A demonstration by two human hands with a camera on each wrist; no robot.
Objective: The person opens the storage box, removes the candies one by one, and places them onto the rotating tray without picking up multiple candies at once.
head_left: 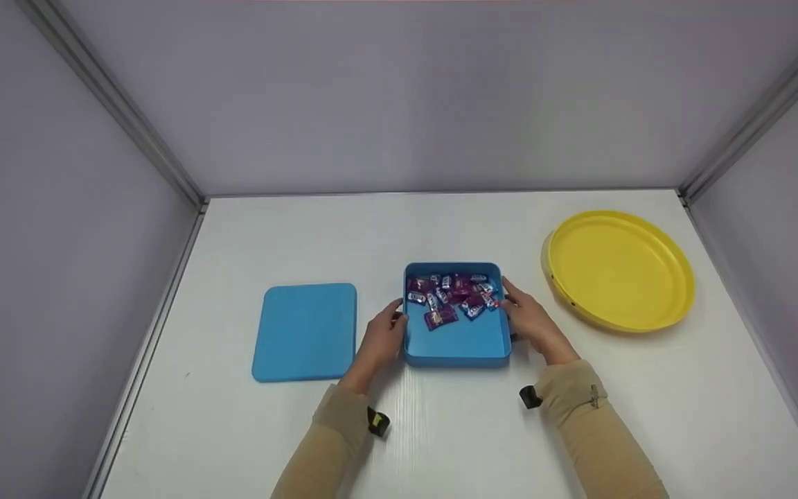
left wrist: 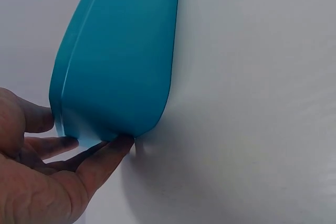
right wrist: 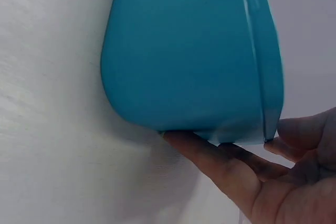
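A blue square box (head_left: 457, 339) stands open on the white table, with several purple and blue wrapped candies (head_left: 441, 317) lying mostly in its far half. The left hand (head_left: 383, 337) holds the box's left side; in the left wrist view, its fingers (left wrist: 105, 161) lie along the wall of the box (left wrist: 121, 56). On the opposite side, the right hand (head_left: 533, 321) holds the right wall. The right wrist view has the fingers (right wrist: 220, 166) against the side of the box (right wrist: 184, 51), the thumb near its rim.
Left of the box lies a flat blue square lid (head_left: 306, 333). A round yellow tray (head_left: 619, 270) sits at the back right. Grey-white panels (head_left: 440, 97) enclose the table (head_left: 184, 430) at the back and both sides.
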